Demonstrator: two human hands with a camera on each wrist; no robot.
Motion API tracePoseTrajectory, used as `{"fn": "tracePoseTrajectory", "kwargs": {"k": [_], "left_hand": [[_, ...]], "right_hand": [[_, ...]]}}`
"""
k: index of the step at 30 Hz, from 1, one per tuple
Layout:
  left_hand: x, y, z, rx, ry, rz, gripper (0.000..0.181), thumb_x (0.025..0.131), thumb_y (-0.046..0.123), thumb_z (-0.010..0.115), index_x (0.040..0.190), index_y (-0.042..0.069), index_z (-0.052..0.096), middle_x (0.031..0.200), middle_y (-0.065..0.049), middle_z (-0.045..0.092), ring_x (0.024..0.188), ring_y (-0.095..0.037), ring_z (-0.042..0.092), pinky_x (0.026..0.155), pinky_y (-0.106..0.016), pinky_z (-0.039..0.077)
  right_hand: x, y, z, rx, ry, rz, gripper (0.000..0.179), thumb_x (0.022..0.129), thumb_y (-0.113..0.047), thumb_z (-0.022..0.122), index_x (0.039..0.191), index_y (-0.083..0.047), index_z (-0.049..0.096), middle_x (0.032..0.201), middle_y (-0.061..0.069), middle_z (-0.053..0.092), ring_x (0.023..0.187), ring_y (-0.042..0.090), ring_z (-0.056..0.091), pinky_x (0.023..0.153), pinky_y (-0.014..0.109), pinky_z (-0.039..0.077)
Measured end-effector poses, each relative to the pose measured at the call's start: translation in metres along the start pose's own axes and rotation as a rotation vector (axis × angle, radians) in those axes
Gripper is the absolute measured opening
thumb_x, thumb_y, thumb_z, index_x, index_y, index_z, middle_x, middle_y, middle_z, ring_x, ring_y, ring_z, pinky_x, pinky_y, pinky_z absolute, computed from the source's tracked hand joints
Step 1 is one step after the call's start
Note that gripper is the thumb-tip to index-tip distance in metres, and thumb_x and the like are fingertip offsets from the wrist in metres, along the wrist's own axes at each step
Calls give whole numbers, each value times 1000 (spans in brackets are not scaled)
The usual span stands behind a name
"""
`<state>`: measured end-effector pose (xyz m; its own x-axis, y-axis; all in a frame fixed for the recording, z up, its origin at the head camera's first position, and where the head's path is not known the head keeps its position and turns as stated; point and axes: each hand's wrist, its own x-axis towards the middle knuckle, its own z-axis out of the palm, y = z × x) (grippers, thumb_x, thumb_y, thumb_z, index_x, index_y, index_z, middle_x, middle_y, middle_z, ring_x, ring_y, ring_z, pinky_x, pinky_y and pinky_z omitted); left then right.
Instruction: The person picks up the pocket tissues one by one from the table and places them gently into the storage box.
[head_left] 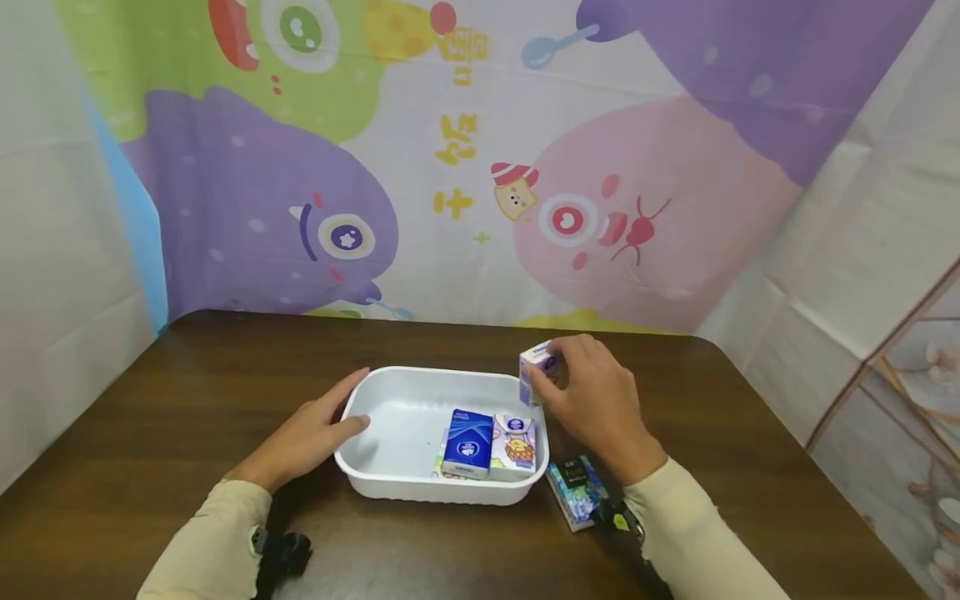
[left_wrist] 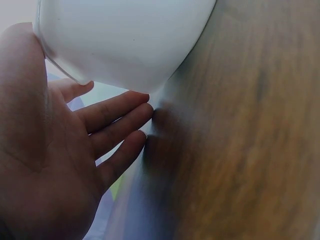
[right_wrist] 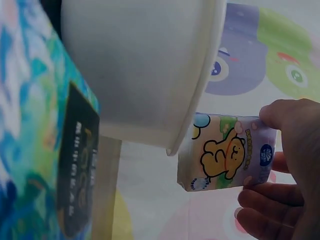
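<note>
A small pack of tissues (right_wrist: 225, 152) with a cartoon bear on it is pinched by my right hand (head_left: 596, 400) at one end. It stands upright over the right rear corner of a white tray (head_left: 390, 492). My left hand (head_left: 315, 433) holds the tray's left end, thumb over the rim; in the left wrist view its fingers (left_wrist: 117, 125) reach along the outer wall. Inside the tray, a blue tissue pack (head_left: 468, 442) and a cartoon-printed tissue pack (head_left: 514, 446) lie side by side at the right. Another printed item shows partly under the blue one.
On the brown table (head_left: 390, 550), a blue-green floral tissue pack (head_left: 576, 492) lies just right of the tray, beneath my right forearm. A cartoon-printed cloth (head_left: 465, 275) hangs behind the table, with pale cloth at both sides.
</note>
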<state>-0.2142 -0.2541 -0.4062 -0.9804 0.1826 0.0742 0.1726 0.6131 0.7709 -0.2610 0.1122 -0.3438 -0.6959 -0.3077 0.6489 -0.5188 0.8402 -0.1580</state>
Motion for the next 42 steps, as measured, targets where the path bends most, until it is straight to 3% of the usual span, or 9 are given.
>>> {"fn": "tracePoseTrajectory", "kwargs": {"k": [9, 18, 26, 36, 42], "left_hand": [[0, -2, 0, 10, 8, 8, 70, 100, 37, 58, 160, 22, 26, 155, -18, 39, 134, -39, 46, 102, -59, 39], [2, -1, -1, 21, 21, 32, 69, 100, 33, 59, 160, 17, 27, 153, -19, 42, 130, -37, 50, 100, -55, 41], [0, -2, -1, 29, 17, 28, 69, 101, 35, 58, 160, 19, 27, 154, -19, 41, 131, -39, 48, 101, -57, 40], [-1, -3, -1, 17, 12, 23, 69, 100, 35, 59, 160, 18, 27, 155, -19, 39, 134, -40, 45, 103, -60, 38], [-1, -2, -1, 17, 12, 22, 69, 100, 34, 59, 160, 17, 27, 155, -18, 39, 135, -40, 45, 104, -60, 38]], "right_hand": [[-1, 0, 3, 0, 21, -14, 43, 87, -43, 77, 111, -10, 64, 101, 6, 66, 83, 19, 59, 65, 38, 56], [2, 2, -1, -21, -13, -45, 40, 89, -43, 72, 109, -10, 64, 98, 5, 63, 82, 19, 56, 62, 38, 55], [2, 2, -5, -7, -52, -25, 25, 87, -25, 68, 105, -8, 64, 104, 6, 65, 89, 23, 59, 71, 44, 56], [1, 1, -4, 29, -61, -10, 27, 88, -23, 71, 108, -6, 66, 120, 10, 68, 102, 26, 63, 82, 45, 56], [1, 2, -5, 28, -36, -43, 21, 87, -20, 72, 103, -7, 65, 103, 6, 68, 84, 21, 58, 70, 40, 55]]}}
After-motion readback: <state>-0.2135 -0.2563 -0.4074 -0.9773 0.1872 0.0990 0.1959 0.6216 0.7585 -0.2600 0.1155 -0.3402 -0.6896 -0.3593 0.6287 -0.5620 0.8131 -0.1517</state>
